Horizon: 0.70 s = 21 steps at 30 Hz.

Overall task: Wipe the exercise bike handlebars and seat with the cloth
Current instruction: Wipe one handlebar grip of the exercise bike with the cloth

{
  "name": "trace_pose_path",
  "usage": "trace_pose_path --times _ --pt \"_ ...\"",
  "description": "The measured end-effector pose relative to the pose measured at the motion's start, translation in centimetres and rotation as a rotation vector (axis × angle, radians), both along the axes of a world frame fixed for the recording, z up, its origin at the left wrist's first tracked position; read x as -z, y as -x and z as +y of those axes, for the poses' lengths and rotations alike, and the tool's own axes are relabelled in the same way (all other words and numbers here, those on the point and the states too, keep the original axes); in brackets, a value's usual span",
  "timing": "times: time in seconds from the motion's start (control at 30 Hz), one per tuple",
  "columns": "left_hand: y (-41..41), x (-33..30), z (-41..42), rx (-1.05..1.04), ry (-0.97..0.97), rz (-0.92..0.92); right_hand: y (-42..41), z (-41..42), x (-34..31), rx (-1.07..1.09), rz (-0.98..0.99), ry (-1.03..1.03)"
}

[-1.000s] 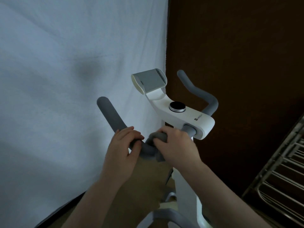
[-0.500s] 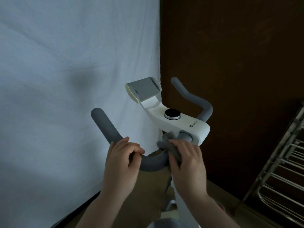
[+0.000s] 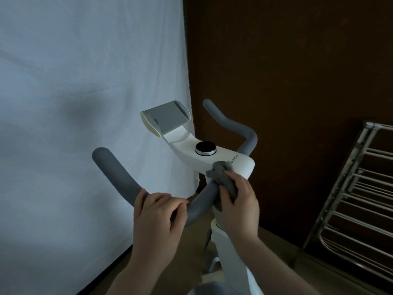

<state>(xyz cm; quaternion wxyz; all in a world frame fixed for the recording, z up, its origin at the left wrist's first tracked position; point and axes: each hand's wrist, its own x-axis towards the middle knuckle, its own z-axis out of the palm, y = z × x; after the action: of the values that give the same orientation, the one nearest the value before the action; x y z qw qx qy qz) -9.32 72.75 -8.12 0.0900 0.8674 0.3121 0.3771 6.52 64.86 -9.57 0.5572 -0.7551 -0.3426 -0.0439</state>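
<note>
Grey foam covers the handlebars [image 3: 119, 173], and the left hand [image 3: 158, 218] curls round the left bar's near bend while the right hand [image 3: 238, 207] clutches the grey cloth [image 3: 223, 173] where that bar meets the white console [image 3: 212, 158]. Judging by this, wiping is at an early stage: the far right bar [image 3: 231, 126] (untouched now) and the seat [image 3: 210, 289], barely visible at the bottom edge, seem left.

L hand [image 3: 158, 218] & R hand [image 3: 238, 206]: fingers curled, gripping.
</note>
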Motion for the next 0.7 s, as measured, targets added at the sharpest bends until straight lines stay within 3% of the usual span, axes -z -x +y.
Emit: trace_pose_path --times 0.2,0.33,0.53,0.63,0.7 --pt "0.0 0.0 0.0 -0.003 -0.022 0.018 3.4 -0.4 0.8 0.018 0.387 -0.223" --pt "0.1 0.1 0.1 0.005 -0.029 0.008 8.6 -1.1 0.9 -0.129 0.138 -0.254" --pt "0.3 0.2 0.2 0.016 -0.029 0.045 6.1 -0.2 0.1 -0.033 0.194 -0.249" --pt "0.4 0.2 0.3 0.04 -0.029 0.034 7.1 -0.7 -0.3 -0.215 -0.075 -0.17" --pt "0.4 0.3 0.3 0.034 -0.021 0.047 3.6 0.1 -0.3 -0.198 -0.117 -0.102"
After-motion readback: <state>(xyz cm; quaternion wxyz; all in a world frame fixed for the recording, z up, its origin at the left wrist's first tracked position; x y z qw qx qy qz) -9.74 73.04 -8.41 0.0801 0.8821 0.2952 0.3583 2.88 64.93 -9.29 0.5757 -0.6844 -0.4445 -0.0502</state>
